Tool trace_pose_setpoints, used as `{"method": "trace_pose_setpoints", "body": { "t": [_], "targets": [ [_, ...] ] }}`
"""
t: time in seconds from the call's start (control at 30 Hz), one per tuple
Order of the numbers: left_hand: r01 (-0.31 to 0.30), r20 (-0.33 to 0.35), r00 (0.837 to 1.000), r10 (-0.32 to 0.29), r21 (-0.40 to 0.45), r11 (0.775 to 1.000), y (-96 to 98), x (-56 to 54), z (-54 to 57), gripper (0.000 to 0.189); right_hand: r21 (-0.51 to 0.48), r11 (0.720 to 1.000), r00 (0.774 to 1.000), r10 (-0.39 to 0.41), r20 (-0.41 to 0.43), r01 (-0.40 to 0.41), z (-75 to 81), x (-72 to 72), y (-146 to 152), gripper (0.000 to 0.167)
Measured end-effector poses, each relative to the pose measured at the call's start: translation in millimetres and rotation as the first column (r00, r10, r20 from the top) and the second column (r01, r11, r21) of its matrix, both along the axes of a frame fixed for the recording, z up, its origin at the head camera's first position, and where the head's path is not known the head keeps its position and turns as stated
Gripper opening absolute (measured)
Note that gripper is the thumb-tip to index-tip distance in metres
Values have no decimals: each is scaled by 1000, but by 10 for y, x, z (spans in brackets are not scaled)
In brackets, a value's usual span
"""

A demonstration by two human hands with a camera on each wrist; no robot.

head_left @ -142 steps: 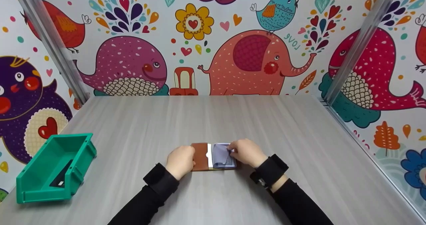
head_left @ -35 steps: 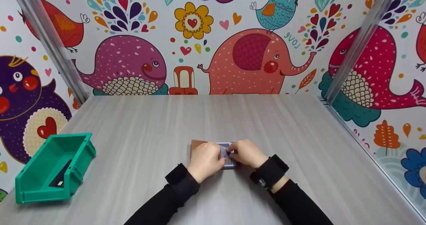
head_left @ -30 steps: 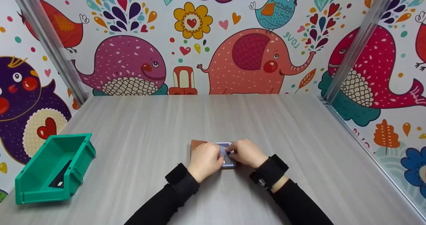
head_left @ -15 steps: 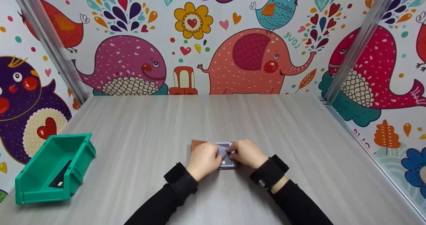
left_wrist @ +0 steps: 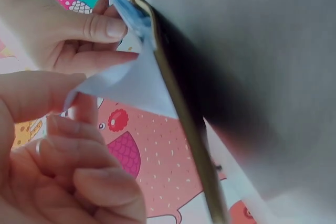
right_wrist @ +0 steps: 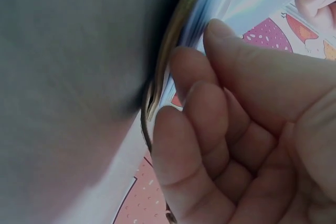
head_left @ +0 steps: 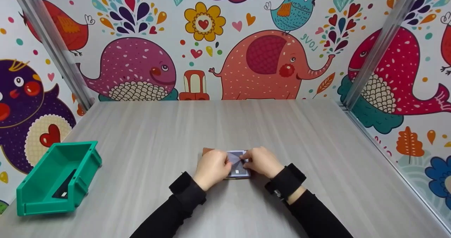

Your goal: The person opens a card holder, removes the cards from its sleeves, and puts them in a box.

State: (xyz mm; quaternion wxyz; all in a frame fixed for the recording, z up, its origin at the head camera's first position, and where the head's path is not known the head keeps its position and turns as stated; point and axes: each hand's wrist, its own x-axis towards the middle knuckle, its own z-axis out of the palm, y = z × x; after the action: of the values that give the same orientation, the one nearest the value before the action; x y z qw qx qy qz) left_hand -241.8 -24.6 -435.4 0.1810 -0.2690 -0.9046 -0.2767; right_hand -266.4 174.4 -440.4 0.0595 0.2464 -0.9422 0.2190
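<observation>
An open brown card holder (head_left: 207,150) lies on the table, its clear plastic sleeves (head_left: 238,169) on the right half. My left hand (head_left: 212,167) covers most of the brown left half and pinches one lifted sleeve. In the left wrist view that translucent sleeve (left_wrist: 128,85) is pulled up at a slant between thumb and finger. My right hand (head_left: 263,161) holds the right edge of the sleeves, its thumb against the stacked sleeve edges (right_wrist: 202,17) in the right wrist view. The holder's thin side (left_wrist: 181,108) shows on edge there beside my left hand.
A green bin (head_left: 45,207) stands at the left of the table, with a flat black item (head_left: 65,186) bearing a small white patch inside. Patterned panels and metal posts (head_left: 382,48) border the table at the back and sides.
My left hand has come from the holder's left edge over to the sleeves, taken hold of one, and drawn slightly back left, uncovering more sleeve. The right hand stays nearly in place.
</observation>
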Motion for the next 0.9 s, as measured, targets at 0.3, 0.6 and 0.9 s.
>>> {"method": "trace_pose_setpoints", "body": {
  "t": [0.3,0.6,0.9],
  "targets": [
    [-69,8,998,70,-9,998,-129,30,34,28,-11,1000,1000,3,29,-3,2,-6,1,29],
    [-87,43,995,88,-18,996,-210,9,53,33,-4,1000,1000,12,28,-12,0,-4,4,29],
    [-120,62,991,121,-24,992,-288,1,33,33,10,1000,999,-7,45,7,7,11,-7,30]
  ]
}}
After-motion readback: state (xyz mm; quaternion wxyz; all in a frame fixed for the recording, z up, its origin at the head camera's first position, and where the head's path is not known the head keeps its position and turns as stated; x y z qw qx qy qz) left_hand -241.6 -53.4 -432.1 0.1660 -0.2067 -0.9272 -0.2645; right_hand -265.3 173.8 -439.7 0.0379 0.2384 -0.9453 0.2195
